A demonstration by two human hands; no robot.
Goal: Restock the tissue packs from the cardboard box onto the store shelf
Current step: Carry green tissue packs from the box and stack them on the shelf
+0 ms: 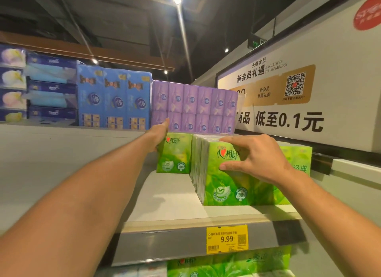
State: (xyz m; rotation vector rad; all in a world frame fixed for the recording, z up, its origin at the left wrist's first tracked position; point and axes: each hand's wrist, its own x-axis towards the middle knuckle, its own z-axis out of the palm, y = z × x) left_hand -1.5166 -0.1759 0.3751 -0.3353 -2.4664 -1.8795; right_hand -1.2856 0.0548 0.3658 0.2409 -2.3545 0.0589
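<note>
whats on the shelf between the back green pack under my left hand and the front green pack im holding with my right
Nothing, as the head view shows: bare shelf board separates the back green pack at the left hand from the front green pack under the right hand.

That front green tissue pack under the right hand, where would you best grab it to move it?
Take the front green pack by its top edge and front face, coming from the aisle side, as the right hand does. It stands upright on the shelf, with another pack close on its right, so the sides are harder to reach.
</note>
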